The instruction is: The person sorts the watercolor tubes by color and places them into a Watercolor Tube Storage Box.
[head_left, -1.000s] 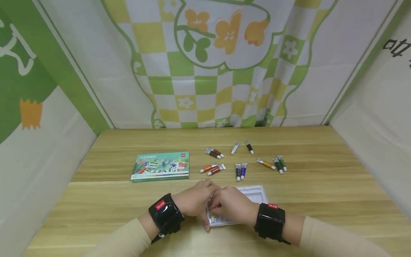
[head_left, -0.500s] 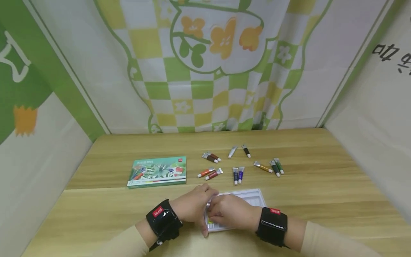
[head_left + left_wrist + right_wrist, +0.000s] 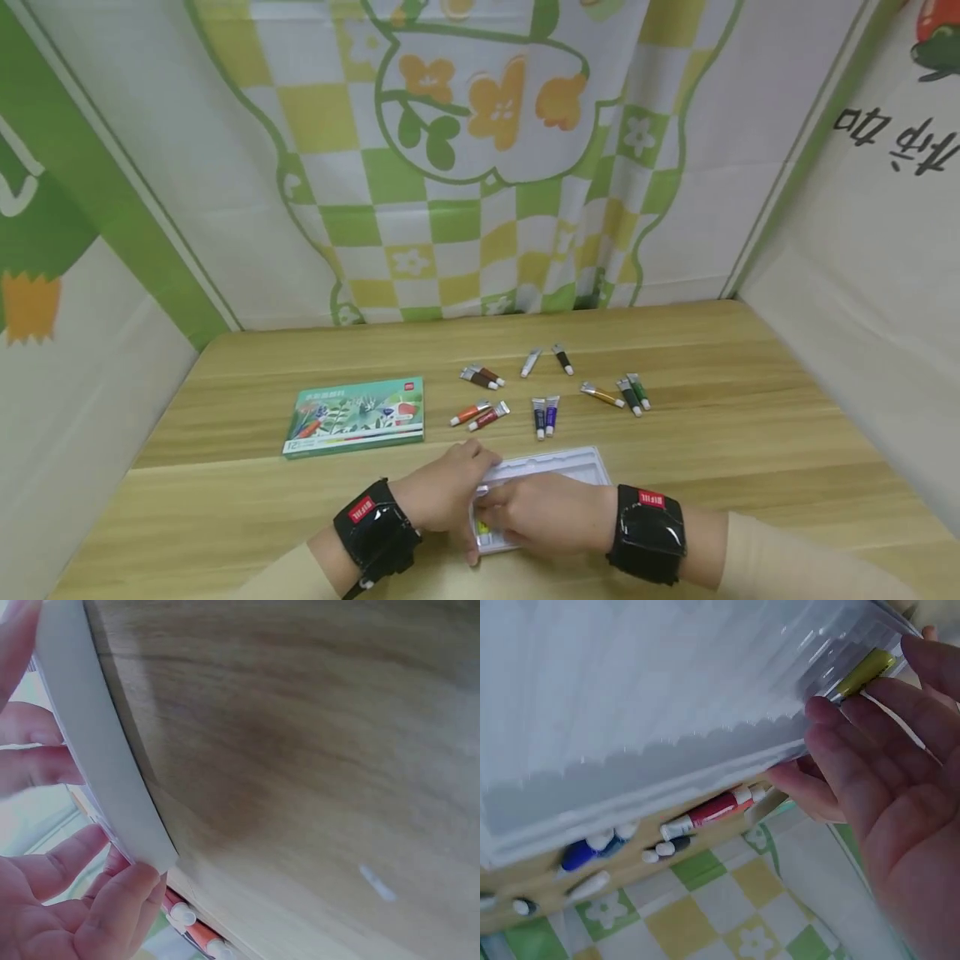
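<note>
A white plastic tray (image 3: 588, 467) with moulded slots lies at the front of the table. My left hand (image 3: 442, 487) grips its left short side, thumb at the near corner and fingers at the far one; the left wrist view shows those fingertips on the white wall (image 3: 112, 742). A yellow paint tube (image 3: 866, 673) sits at the tray's left end, in the outermost slots. Over it my right hand (image 3: 551, 508) reaches in, its thumb and fingertips pinching the small tube. The right palm hides much of the tray in the head view.
A green paint box (image 3: 356, 417) lies at the left. Behind the tray are loose tubes: orange (image 3: 470, 413), red (image 3: 489, 416), purple (image 3: 551, 417), gold (image 3: 602, 395), green (image 3: 639, 390), white (image 3: 531, 362), black (image 3: 562, 360) and brown (image 3: 480, 377). A patterned curtain (image 3: 457, 225) hangs behind.
The head view has shifted, so the scene sits lower and further left. My right hand has turned flatter over the tray's left end, and the left hand keeps its grip.
</note>
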The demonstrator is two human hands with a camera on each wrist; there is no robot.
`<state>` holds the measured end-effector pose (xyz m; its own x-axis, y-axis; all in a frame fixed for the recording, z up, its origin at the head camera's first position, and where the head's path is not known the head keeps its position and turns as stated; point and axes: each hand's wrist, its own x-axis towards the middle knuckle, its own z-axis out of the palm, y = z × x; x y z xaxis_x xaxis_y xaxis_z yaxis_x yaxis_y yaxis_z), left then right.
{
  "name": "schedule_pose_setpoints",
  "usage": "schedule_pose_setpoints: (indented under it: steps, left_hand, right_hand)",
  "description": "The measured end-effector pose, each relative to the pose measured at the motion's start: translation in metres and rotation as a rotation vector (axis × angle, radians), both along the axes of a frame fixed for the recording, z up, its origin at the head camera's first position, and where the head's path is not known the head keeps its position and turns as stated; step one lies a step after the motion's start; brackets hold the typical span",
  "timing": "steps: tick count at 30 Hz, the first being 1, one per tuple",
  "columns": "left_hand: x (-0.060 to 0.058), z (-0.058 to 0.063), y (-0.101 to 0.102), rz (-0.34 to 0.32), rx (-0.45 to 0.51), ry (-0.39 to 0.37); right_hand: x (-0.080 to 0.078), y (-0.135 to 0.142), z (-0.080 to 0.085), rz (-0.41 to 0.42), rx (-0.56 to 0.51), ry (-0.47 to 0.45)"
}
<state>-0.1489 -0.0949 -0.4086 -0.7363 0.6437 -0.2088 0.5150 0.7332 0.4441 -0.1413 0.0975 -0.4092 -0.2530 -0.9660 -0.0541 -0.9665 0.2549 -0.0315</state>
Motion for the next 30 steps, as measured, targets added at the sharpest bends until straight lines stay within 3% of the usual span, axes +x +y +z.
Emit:
schedule_pose_setpoints:
  steps: [7,12,16,26,30]
  left_hand:
    - [0.001,-0.003,0.0,-0.024,0.017,0.006]
    - [0.0,-0.003,-0.003,-0.034,0.009,0.015]
    - [-0.001,-0.002,-0.003,-0.028,0.01,0.018]
    - [-0.001,-0.005,-0.002,0.003,-0.004,-0.027]
    - [-0.002,-0.005,-0.001,0.001,-0.003,-0.015]
  right_hand:
    - [0.005,0.016,0.001,-0.011,0.129,-0.074]
    - [0.002,0.022,-0.004,0.009,0.064,-0.072]
    - [-0.009,0.03,-0.004,0.011,-0.03,-0.088]
    - [-0.044,0.071,0.001,-0.176,-0.238,-0.328]
    - [-0.065,0.091,0.001,-0.288,-0.322,-0.242]
